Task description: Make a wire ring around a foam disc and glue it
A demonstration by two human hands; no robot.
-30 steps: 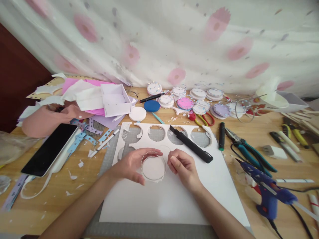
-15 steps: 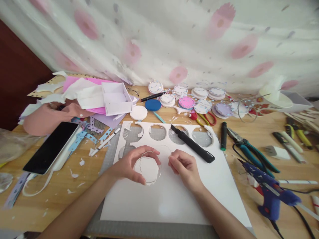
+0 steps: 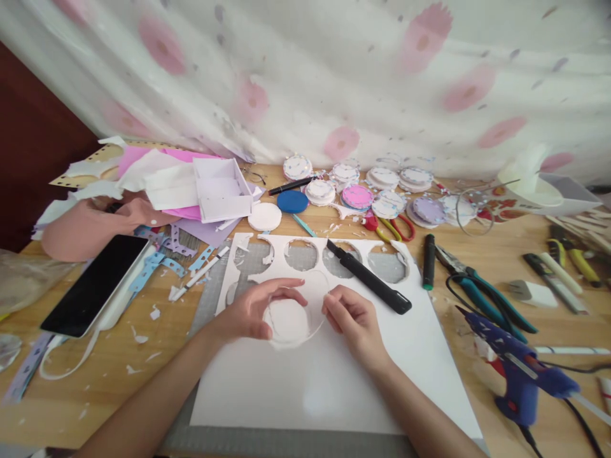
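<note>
A white round disc [image 3: 287,320] lies on the white foam sheet [image 3: 267,388]. My left hand [image 3: 258,308] curves around the disc's left and upper side, fingers apart, its thumb close to the edge; whether it touches the disc I cannot tell. To the right, my right hand [image 3: 351,315] has thumb and forefinger pinched on a thin pale strand [image 3: 319,329]. The strand bends in a loose loop towards the disc; part of it is too faint to follow. Round holes are cut along the far side of the sheet, where a black utility knife [image 3: 370,278] rests.
Decorated round discs [image 3: 358,196] stand in rows at the back. On the right lie a green-capped marker [image 3: 428,261], teal-handled pliers [image 3: 487,292] and a blue glue gun [image 3: 520,369]. A phone [image 3: 95,284], paper scraps and a white box [image 3: 222,191] occupy the left.
My left fingers have spread and drawn slightly off the disc. The strand that crossed the disc and left hand now forms a wider loop to the right. My right hand keeps its pinch.
</note>
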